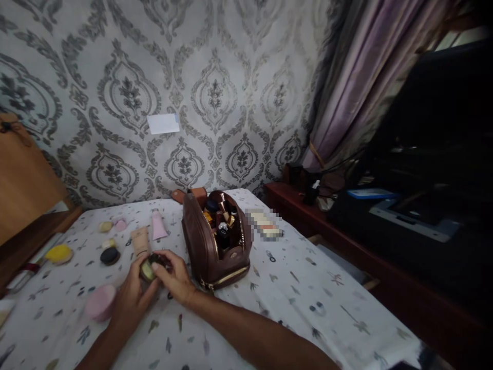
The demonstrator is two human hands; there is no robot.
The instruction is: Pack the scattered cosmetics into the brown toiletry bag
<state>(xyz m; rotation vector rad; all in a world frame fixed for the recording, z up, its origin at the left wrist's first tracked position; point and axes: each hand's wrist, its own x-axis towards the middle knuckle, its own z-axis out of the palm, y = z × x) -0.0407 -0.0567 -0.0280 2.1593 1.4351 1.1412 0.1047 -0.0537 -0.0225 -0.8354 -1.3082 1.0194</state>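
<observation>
Grasping green jar with left hand and right hand, lower left of frame; with brown bag near to right, long axis up-frame, closer to right hand.

The single head-worn view looks forward and down from close behind and above the hands, across the tabletop to the damask-wallpapered wall.

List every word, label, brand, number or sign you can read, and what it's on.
No text can be read.
Beige tube: faint small print, too blurred.
Dark bottle in the brown bag: pale mark, too small.
Pixelated item beside the bag: any text hidden.
Held round container: no lettering I can make out.
</observation>
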